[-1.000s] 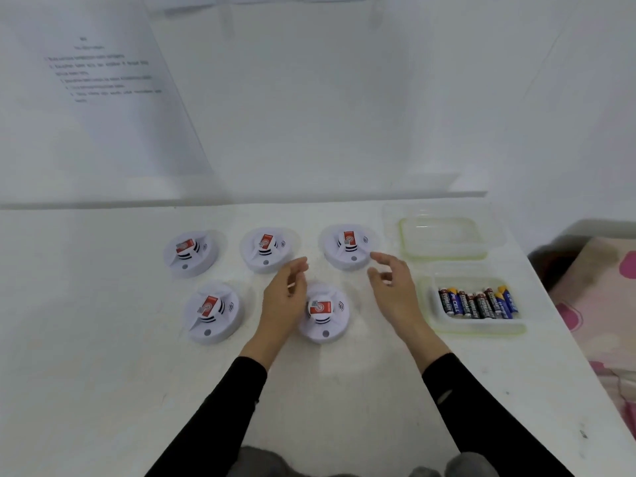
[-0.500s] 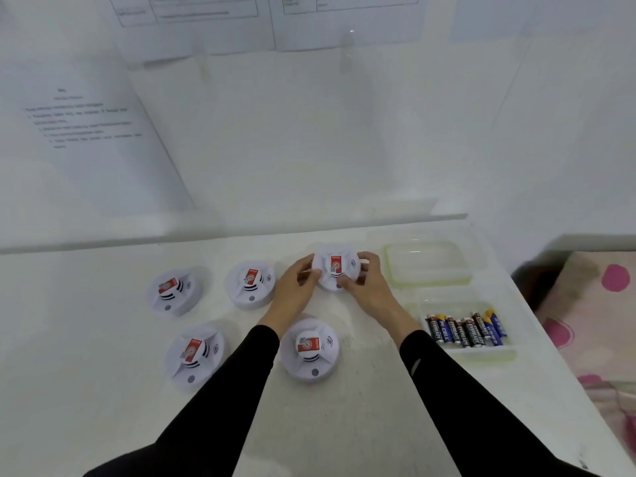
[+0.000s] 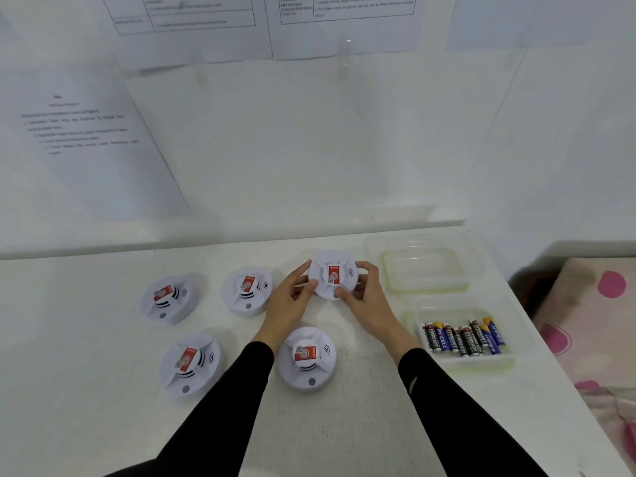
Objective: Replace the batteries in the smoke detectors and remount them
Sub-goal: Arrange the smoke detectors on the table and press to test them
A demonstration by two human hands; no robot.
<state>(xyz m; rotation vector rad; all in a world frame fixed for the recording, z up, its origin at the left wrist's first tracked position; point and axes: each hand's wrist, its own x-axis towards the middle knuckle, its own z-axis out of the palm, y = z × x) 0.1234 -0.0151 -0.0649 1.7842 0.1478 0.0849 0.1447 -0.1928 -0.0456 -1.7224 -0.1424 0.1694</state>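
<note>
— Far-right smoke detector (image 3: 332, 275), whereabouts?
— Far side of the white table (image 3: 86, 390), just left of a clear container (image 3: 426, 290). Red label facing up. Gripped from both sides.
— Fingers?
— Left hand (image 3: 290, 297): thumb and fingers curled round the left rim. Right hand (image 3: 366, 297): curled round the right rim, thumb at the near edge. Both clamped on it.
— Lifted or resting?
— Cannot tell.
— Elsewhere?
— Same far row, leftward: far-middle detector (image 3: 247, 290), then far-left detector (image 3: 168, 297). Near row: near-left detector (image 3: 189, 363) and near-middle detector (image 3: 306, 358), the latter between the two black sleeves. At near right, batteries (image 3: 463, 335) side by side in a clear tray (image 3: 481, 364), apart from both hands.
</note>
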